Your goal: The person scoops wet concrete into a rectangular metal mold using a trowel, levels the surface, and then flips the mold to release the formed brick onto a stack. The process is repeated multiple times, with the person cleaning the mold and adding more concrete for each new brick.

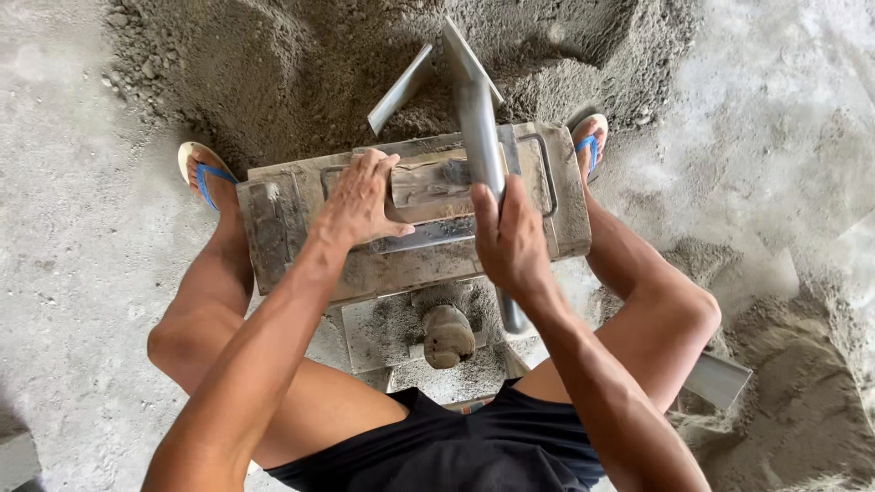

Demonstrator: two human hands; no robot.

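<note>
I crouch over a grey, dirt-caked block mould [273, 228] standing on a concrete floor. My left hand [360, 200] lies flat, fingers spread, on the mould's top beside a worn wooden pressing piece [428, 182]. My right hand [510, 239] grips a grey metal pipe handle [478, 128] that runs across the mould from a flat metal plate head [428, 68] at the far side down toward my lap. Below the mould sits a rounded, mud-covered knob [447, 335] on a sandy base plate [378, 333].
A big heap of damp grey sand [301, 64] lies just beyond the mould. My feet in blue flip-flops [205, 169] [591, 144] flank it. More loose sand [802, 401] is piled at the right, where a metal bar end [720, 378] sticks out past my knee.
</note>
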